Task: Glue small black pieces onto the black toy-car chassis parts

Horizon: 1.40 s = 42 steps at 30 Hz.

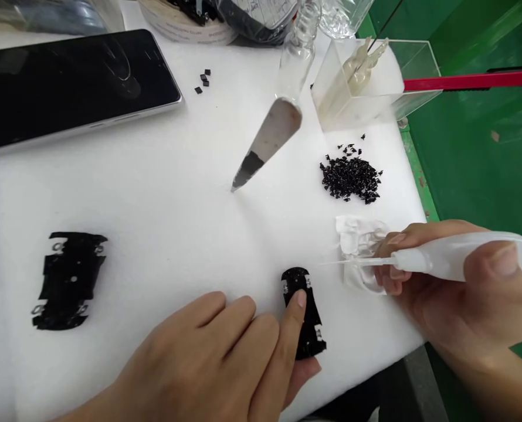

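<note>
My left hand (pixel 226 351) is closed on a small black toy-car base (pixel 308 337), the index finger pressing on its top and the thumb at its lower edge. Silvery fittings show at the base's side notches. In my right hand (pixel 467 299) is a white squeeze bottle (pixel 450 256) with a long thin nozzle. Its fine tip points left, just above and right of the black base, without touching it. Under that nozzle lies a crumpled white tissue (pixel 362 234), beside my right fingers. A second black toy-car base (pixel 71 280) lies flat at the left.
Tiny black parts form a pile (pixel 351 177) at the right. Behind it stands a clear plastic box (pixel 358 111) with a red-handled tool (pixel 467 81) across it. A pointed metal blade (pixel 270 138) stands mid-table. A phone (pixel 76 82) lies upper left, near several black chips (pixel 205 78).
</note>
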### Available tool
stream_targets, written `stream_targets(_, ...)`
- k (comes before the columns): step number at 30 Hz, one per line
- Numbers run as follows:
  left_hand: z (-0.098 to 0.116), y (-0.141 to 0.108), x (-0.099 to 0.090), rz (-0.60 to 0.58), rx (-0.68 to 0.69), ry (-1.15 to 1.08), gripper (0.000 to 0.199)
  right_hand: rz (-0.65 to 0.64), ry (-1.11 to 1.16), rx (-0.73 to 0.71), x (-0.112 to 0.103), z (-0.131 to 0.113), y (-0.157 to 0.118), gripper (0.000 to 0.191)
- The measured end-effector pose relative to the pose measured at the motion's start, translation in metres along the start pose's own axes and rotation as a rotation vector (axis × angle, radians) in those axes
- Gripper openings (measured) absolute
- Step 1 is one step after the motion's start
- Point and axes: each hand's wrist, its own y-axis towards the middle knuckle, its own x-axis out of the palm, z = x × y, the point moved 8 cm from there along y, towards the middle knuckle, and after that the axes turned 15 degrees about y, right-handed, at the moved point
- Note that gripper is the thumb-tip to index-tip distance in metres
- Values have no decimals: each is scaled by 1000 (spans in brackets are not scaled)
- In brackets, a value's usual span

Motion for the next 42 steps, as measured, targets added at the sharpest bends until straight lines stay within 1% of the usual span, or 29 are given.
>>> stream_targets(3, -3, -1, -1, 7, -38, -17, 46, -28, -23, -13, 1, -2, 0, 33)
stream_targets(6, -5, -4, -1, 2, -86, -28, 45, -55, -57, -26, 0, -5, -1, 30)
stream_targets(12, -9, -5, 0, -6, -94, -72, 44, -101, -115, -31, 1, -7, -2, 20)
stream_targets(16, -16, -6, 1, -25, -148, -126, 45, -145, -123, -30, -3, -7, -4, 19)
stream_targets(19, -14, -7, 3, -33, -136, -125, 46, -171, -180, -25, -8, -5, -8, 23)
stream_targets(23, -9, -7, 5, -29, -102, -23, 39, -76, -274, -67, -11, -6, -7, 28)
stream_targets(26, -6, -5, 2, -32, -97, -8, 37, -41, -205, -79, -5, -7, -4, 29)
stream_targets(28, -6, -3, -1, -60, -116, -32, 40, -8, -150, -47, -4, -5, -3, 28)
stream_targets(31, -7, 0, -1, -123, -141, -94, 43, 131, -115, 34, -15, 0, -6, 28)
stream_targets(33, -7, 1, -2, -111, -132, -103, 40, 203, -93, 77, -23, 4, -8, 28)
stream_targets(35, -7, 2, -2, -77, -126, -74, 37, 220, -72, 109, -27, 8, -7, 28)
stream_targets(37, -5, 2, -1, -36, -103, -37, 39, 213, -54, 125, -30, 12, -4, 29)
stream_targets(39, 1, 2, -1, -9, -67, 1, 40, 189, -27, 109, -34, 15, 1, 27)
stream_targets(40, 4, 2, -2, -12, -57, 23, 41, 153, -14, 87, -33, 14, 4, 27)
stream_targets(42, 9, -1, -8, -56, -78, 76, 45, 17, -26, -34, -24, 6, 9, 25)
